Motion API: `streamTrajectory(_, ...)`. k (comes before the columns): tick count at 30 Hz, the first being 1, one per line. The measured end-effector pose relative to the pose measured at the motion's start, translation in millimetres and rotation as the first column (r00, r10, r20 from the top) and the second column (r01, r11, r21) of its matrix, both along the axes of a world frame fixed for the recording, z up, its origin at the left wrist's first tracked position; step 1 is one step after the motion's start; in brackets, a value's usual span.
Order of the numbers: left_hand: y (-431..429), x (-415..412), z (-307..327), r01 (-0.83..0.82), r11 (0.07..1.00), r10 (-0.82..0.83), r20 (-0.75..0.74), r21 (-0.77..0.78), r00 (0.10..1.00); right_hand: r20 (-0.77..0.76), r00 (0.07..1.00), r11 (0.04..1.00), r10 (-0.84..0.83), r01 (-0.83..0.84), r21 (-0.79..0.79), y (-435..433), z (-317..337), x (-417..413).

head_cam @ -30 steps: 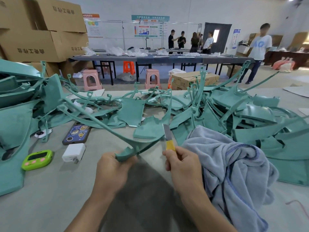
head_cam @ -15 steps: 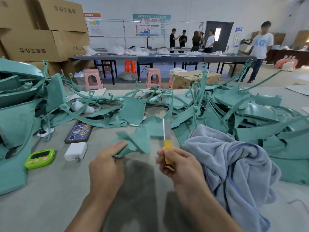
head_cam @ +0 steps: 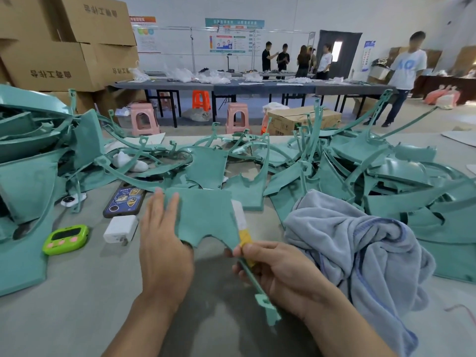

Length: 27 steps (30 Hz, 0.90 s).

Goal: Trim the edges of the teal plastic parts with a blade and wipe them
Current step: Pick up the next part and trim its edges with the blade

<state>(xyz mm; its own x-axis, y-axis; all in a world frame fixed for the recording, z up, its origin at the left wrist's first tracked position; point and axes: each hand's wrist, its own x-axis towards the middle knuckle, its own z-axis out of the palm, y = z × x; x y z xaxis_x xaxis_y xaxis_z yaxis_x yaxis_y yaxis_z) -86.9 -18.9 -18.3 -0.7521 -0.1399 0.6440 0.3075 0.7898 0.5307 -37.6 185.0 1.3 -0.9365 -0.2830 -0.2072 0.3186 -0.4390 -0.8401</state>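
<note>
I hold a flat teal plastic part [head_cam: 206, 215] upright above the grey table [head_cam: 64, 313]. My left hand [head_cam: 164, 248] lies against its left side with straight fingers; the thumb is hidden. My right hand [head_cam: 278, 269] grips a yellow-handled blade [head_cam: 240, 224] whose white tip lies along the part's right edge. The part's thin arm runs down through that hand and ends in a tab near my wrist. A blue-grey cloth [head_cam: 360, 248] lies bunched just right of my right hand.
Heaps of teal parts cover the table's left [head_cam: 25, 181] and far right [head_cam: 386, 176]. A phone [head_cam: 125, 200], a white charger [head_cam: 120, 229] and a green timer [head_cam: 65, 239] lie at my left. Cardboard boxes [head_cam: 64, 47] stand far left; several people stand beyond.
The teal part has turned so its flat face is toward me. My left hand has opened flat against it, and my right hand with the blade has closed in on its right edge.
</note>
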Motion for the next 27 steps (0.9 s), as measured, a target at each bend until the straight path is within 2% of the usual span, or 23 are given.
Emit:
streamTrajectory(1,1,-1,0,0.012,0.986,-0.025,0.079,0.165,0.997,-0.031,0.998,0.998,-0.060,0.061,0.033,0,-1,-3)
streamTrajectory(2,3,-2,3,0.003,0.935,-0.069,0.174,0.355,0.982,-0.059,0.993,0.993,-0.100,0.103,0.051,-1,-1,-5)
streamTrajectory(3,8,-2,7,-0.023,0.824,-0.155,0.265,0.566,0.952,-0.072,0.989,0.990,-0.130,0.134,0.054,-3,-2,-7)
streamTrajectory(4,14,-2,10,-0.043,0.647,-0.293,0.301,0.761,0.907,-0.081,0.985,0.986,-0.155,0.160,0.054,-4,-3,-9)
streamTrajectory(5,18,-4,9,-0.058,0.442,-0.424,0.266,0.895,0.866,-0.097,0.979,0.981,-0.178,0.185,0.065,-5,-3,-11)
streamTrajectory(7,14,-5,11,-0.050,0.127,-0.600,0.117,0.991,0.791,-0.133,0.970,0.970,-0.204,0.219,0.109,-7,-5,-12)
streamTrajectory(9,-1,-6,15,-0.021,-0.125,-0.694,-0.072,0.992,0.717,-0.188,0.961,0.957,-0.203,0.235,0.168,-5,-6,-12)
streamTrajectory(10,-9,-7,17,-0.017,-0.220,-0.714,-0.150,0.975,0.684,-0.227,0.955,0.948,-0.189,0.238,0.213,-4,-4,-12)
streamTrajectory(11,-15,-8,19,-0.028,-0.255,-0.723,-0.171,0.967,0.670,-0.266,0.950,0.937,-0.164,0.234,0.259,-2,-3,-10)
streamTrajectory(12,-17,-8,20,-0.043,-0.222,-0.735,-0.139,0.974,0.664,-0.305,0.943,0.926,-0.134,0.229,0.300,0,0,-9)
streamTrajectory(14,-15,-8,19,-0.062,-0.052,-0.747,0.002,0.997,0.664,-0.381,0.918,0.891,-0.107,0.259,0.373,3,5,-8)
streamTrajectory(16,-13,-8,17,-0.042,0.019,-0.704,0.043,0.999,0.709,-0.451,0.874,0.831,-0.182,0.382,0.405,7,7,-11)
streamTrajectory(19,-18,-8,20,-0.020,-0.033,-0.578,-0.003,0.999,0.816,-0.498,0.751,0.654,-0.434,0.643,0.399,21,3,-17)
streamTrajectory(21,-20,-10,19,-0.055,-0.053,-0.511,0.020,0.997,0.859,-0.525,0.667,0.558,-0.529,0.739,0.377,28,1,-17)
streamTrajectory(23,-19,-12,15,-0.065,-0.054,-0.471,0.032,0.996,0.881,-0.523,0.672,0.593,-0.525,0.729,0.342,24,1,-13)
streamTrajectory(27,-17,-12,16,0.041,-0.084,-0.356,-0.068,0.996,0.932,-0.520,0.766,0.726,-0.379,0.594,0.347,-9,5,-2)
